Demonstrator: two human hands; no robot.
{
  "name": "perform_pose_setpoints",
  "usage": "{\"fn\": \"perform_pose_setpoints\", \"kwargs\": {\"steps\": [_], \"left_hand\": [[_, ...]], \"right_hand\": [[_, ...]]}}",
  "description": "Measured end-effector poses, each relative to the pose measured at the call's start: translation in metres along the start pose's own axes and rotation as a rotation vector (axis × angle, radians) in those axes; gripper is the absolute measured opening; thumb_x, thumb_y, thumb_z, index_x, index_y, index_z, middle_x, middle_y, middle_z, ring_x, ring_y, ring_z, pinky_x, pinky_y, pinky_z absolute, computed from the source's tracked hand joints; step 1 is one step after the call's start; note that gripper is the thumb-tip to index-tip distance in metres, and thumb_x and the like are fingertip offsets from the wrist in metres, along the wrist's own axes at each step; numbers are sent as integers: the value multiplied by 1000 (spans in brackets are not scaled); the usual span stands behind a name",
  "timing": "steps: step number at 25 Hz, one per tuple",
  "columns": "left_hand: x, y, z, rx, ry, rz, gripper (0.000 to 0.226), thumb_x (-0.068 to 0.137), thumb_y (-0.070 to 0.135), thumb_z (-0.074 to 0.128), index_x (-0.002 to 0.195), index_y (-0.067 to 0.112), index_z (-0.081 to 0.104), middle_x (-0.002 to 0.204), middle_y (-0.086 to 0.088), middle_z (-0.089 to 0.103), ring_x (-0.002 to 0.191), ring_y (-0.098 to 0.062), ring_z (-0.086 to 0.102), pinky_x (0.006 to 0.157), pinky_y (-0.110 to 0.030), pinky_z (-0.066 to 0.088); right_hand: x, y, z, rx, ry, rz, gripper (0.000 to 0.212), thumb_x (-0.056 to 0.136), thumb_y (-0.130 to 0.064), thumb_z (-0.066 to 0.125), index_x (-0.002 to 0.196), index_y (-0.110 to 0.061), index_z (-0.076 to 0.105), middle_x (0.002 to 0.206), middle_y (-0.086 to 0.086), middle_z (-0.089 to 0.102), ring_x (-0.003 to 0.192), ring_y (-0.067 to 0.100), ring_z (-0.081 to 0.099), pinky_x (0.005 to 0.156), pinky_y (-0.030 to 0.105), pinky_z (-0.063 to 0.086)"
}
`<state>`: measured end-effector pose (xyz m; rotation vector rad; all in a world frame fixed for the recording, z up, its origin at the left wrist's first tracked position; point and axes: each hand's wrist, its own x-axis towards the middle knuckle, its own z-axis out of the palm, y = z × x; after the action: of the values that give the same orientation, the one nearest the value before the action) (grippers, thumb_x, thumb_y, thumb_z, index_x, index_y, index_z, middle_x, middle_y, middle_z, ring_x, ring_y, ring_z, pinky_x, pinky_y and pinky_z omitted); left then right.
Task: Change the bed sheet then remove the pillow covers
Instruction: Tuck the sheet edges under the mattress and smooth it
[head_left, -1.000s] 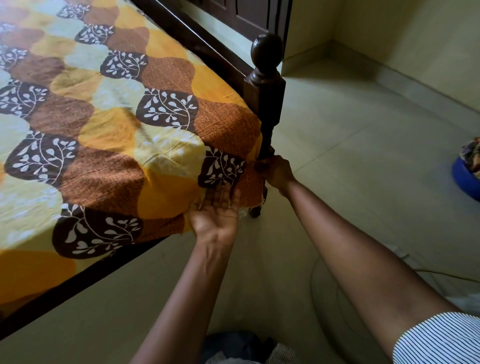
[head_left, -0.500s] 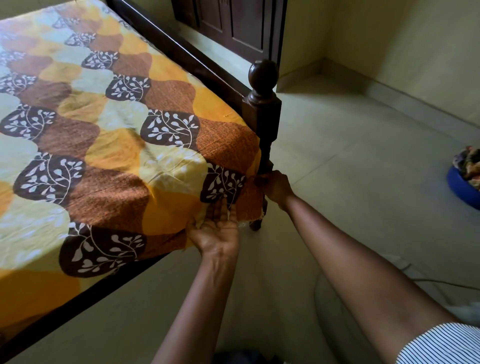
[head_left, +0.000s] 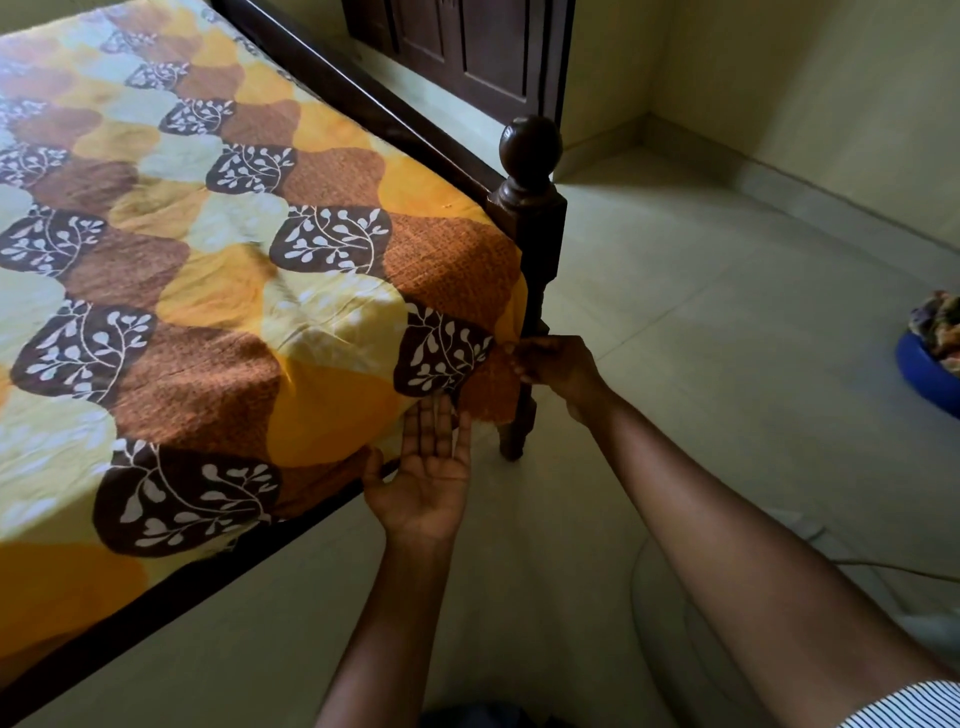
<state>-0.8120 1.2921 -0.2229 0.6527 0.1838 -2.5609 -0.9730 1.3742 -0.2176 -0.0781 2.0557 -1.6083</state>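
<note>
A bed sheet (head_left: 218, 291) with yellow, orange and brown leaf patches covers the mattress on a dark wooden bed. My right hand (head_left: 558, 366) pinches the sheet's hanging corner next to the bedpost (head_left: 530, 218). My left hand (head_left: 426, 473) lies palm up with fingers straight, its fingertips under the sheet's edge at the mattress corner. No pillows are in view.
The dark bed frame rail (head_left: 182, 587) runs along the near side. A blue basin (head_left: 930, 374) holding crumpled cloth sits on the tiled floor at the right. A dark wooden door (head_left: 467, 47) stands behind the bed. A thin cable (head_left: 893, 566) lies on the floor.
The view has tilted down and pulled back a little. Both hands stay at the sheet corner; the left hand's fingers have slid slightly further under the edge.
</note>
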Motion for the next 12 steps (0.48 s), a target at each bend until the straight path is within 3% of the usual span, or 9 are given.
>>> {"fn": "perform_pose_setpoints", "kwargs": {"steps": [3, 6, 9, 12], "left_hand": [[-6, 3, 4, 20, -50, -28, 57, 91, 43, 32, 120, -1, 53, 119, -24, 61, 121, -35, 50, 90, -53, 39], [-6, 5, 6, 46, -46, -38, 57, 92, 43, 29, 117, -2, 54, 115, -25, 63, 118, -36, 51, 88, -53, 39], [-3, 4, -1, 140, 4, -10, 57, 92, 44, 26, 123, 3, 51, 121, -20, 60, 119, -33, 51, 89, -51, 40], [0, 4, -5, 257, 77, 14, 53, 92, 41, 25, 123, 6, 51, 131, -13, 55, 119, -28, 52, 96, -48, 39]], "right_hand": [[-3, -8, 4, 489, -158, 109, 28, 95, -5, 48, 121, 5, 52, 92, 8, 64, 90, 20, 64, 83, 24, 53], [-10, -6, 4, 957, -305, 241, 33, 97, -24, 42, 123, -3, 47, 110, 13, 59, 105, 25, 57, 94, 36, 45], [-10, -2, 17, 1023, -323, 246, 40, 98, -33, 37, 117, -3, 53, 110, 12, 60, 101, 24, 57, 91, 35, 45], [-13, -1, 22, 972, -192, 219, 26, 99, -23, 39, 99, -6, 58, 95, 10, 63, 89, 21, 60, 88, 33, 47]]}}
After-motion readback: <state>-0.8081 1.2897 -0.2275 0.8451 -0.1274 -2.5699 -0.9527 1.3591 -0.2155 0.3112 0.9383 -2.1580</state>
